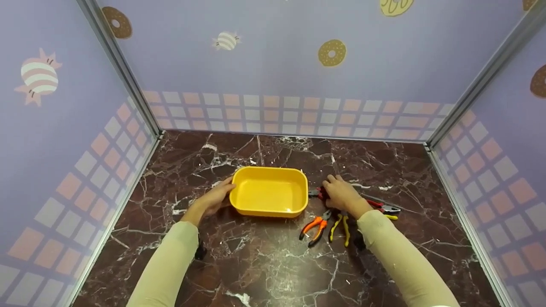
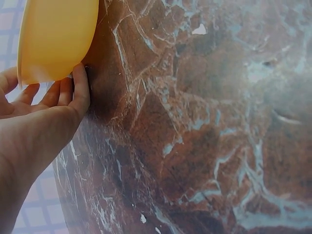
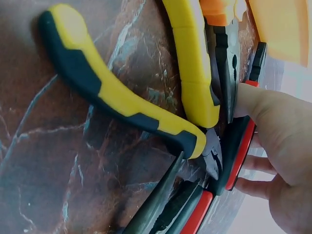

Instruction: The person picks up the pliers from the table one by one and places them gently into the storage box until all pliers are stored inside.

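Left hand [image 1: 215,199] flat, fingers straight against yellow tub [image 1: 269,192] side; right hand [image 1: 340,194] curled onto red-handled pliers [image 3: 237,152] beside yellow-handled pliers [image 3: 124,100], grip unclear

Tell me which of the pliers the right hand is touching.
The red-and-black-handled pliers: the right hand rests on them beside the yellow tray. The orange-handled pliers and yellow-handled pliers lie nearer the person, untouched.

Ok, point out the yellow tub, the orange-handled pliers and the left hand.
yellow tub [image 1: 298,189]: head view, right rim.
orange-handled pliers [image 1: 313,227]: head view, on the handles.
left hand [image 1: 213,199]: head view, back of the hand.
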Tool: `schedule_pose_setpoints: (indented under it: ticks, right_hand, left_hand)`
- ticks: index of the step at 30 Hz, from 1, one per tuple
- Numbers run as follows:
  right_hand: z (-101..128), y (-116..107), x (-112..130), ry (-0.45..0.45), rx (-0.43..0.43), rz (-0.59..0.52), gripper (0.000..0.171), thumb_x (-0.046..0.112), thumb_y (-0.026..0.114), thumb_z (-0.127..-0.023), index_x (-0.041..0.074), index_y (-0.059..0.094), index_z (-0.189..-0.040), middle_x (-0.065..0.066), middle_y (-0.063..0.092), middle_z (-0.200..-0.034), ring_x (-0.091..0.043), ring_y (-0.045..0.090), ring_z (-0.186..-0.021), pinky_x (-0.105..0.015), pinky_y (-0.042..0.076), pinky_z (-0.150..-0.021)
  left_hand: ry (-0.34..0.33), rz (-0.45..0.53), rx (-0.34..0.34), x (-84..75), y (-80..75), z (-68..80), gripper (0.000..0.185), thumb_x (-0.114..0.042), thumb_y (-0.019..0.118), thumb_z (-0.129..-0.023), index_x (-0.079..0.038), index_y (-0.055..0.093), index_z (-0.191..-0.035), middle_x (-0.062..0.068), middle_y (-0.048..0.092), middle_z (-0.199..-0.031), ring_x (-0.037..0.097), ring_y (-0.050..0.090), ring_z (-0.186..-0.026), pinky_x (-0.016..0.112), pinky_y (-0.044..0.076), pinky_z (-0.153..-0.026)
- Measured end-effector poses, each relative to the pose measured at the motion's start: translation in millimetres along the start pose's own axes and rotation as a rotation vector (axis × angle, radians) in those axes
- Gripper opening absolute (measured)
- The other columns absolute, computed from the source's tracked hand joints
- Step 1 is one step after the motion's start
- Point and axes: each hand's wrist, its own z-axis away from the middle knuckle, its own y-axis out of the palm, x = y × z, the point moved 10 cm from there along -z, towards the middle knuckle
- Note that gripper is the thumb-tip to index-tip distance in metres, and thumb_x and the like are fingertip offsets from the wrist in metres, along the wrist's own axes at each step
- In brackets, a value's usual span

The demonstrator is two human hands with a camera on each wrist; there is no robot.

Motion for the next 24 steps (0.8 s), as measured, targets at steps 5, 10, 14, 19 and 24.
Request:
schedule_pose_setpoints:
  ticks: [5, 10, 14, 19, 24]
  right_hand:
    - [0.7, -1.0, -2.4, 0.013, 0.002, 0.031, 0.049, 0.018, 0.084, -0.079, 0.003, 0.065, -0.121, -0.021, 0.057, -0.117, -0.049, 0.058, -0.112, -0.062, 0.061, -0.077]
    - [0.7, -6.6, -5.5, 0.022, -0.031, 0.038, 0.051, 0.018, 0.086, -0.077, 0.006, 0.065, -0.122, -0.022, 0.056, -0.118, -0.051, 0.057, -0.110, -0.063, 0.061, -0.072]
    - [0.6, -7.3, -5.6, 0.026, -0.038, 0.025, 0.055, 0.020, 0.086, -0.075, 0.008, 0.065, -0.124, -0.023, 0.056, -0.118, -0.052, 0.057, -0.110, -0.064, 0.061, -0.072]
    - [0.3, -4.1, -5.6, 0.039, -0.018, 0.015, 0.059, 0.022, 0.085, -0.075, 0.010, 0.065, -0.130, -0.023, 0.060, -0.123, -0.054, 0.056, -0.119, -0.068, 0.059, -0.079]
    - [1.1, -5.1, -5.6, 0.030, -0.028, 0.023, 0.060, 0.022, 0.086, -0.075, 0.012, 0.065, -0.130, -0.020, 0.062, -0.122, -0.051, 0.058, -0.118, -0.068, 0.059, -0.079]
  left_hand:
    - [-0.002, -0.024, 0.013, 0.7, 2.7, -0.7, 0.059, -0.023, 0.034, -0.118, -0.016, 0.012, -0.172, 0.019, 0.042, -0.163, 0.030, 0.058, -0.135, 0.048, 0.048, -0.115]
    - [0.010, -0.009, 0.022, -1.1, 4.2, -3.5, 0.060, -0.023, 0.034, -0.118, -0.017, 0.010, -0.173, 0.018, 0.035, -0.168, 0.032, 0.052, -0.142, 0.049, 0.044, -0.119]
    - [0.011, 0.002, 0.017, 0.8, 2.6, -4.5, 0.059, -0.024, 0.034, -0.118, -0.017, 0.011, -0.172, 0.018, 0.035, -0.168, 0.033, 0.050, -0.144, 0.049, 0.043, -0.119]
    - [0.000, -0.002, 0.006, 5.1, -0.9, -2.8, 0.059, -0.025, 0.036, -0.118, -0.017, 0.014, -0.172, 0.018, 0.040, -0.165, 0.031, 0.053, -0.141, 0.049, 0.044, -0.119]
    - [-0.007, 0.000, 0.017, 5.0, -0.3, -1.6, 0.059, -0.026, 0.036, -0.118, -0.018, 0.014, -0.172, 0.018, 0.038, -0.166, 0.032, 0.049, -0.145, 0.050, 0.042, -0.120]
